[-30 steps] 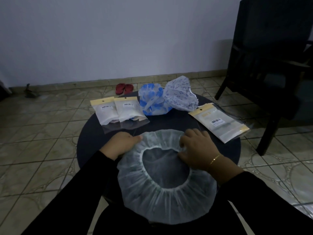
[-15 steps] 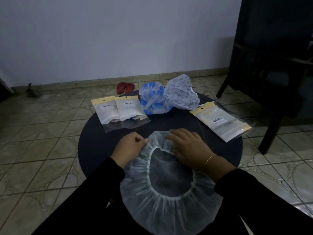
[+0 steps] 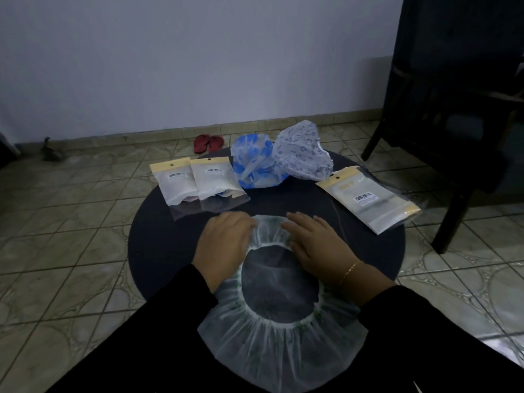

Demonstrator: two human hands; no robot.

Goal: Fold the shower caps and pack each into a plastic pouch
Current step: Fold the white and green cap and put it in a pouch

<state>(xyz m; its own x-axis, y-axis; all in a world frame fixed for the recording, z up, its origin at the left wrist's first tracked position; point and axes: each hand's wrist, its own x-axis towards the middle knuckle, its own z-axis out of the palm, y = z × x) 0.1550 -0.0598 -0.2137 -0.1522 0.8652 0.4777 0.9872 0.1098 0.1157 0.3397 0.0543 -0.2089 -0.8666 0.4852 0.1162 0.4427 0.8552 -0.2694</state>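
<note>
A translucent white shower cap [image 3: 280,344] lies spread open, elastic ring up, on the near part of a round dark table [image 3: 161,245]. My left hand [image 3: 224,245] lies flat on the cap's far left rim, fingers straight. My right hand [image 3: 314,245] presses flat on the far right rim. At the table's back sit a blue-flowered cap [image 3: 253,165] and a pale patterned cap [image 3: 302,154], both bunched. Two filled pouches [image 3: 195,180] lie at the back left. An empty pouch [image 3: 368,199] lies at the right.
A dark wooden chair [image 3: 459,123] stands close to the table's right side. Red slippers [image 3: 208,143] lie on the tiled floor beyond the table, near the wall. The cap's near edge hangs over my lap.
Both hands went from curled fingers gripping the cap's far rim to lying flat on it. The cap's far edge has been drawn in toward me.
</note>
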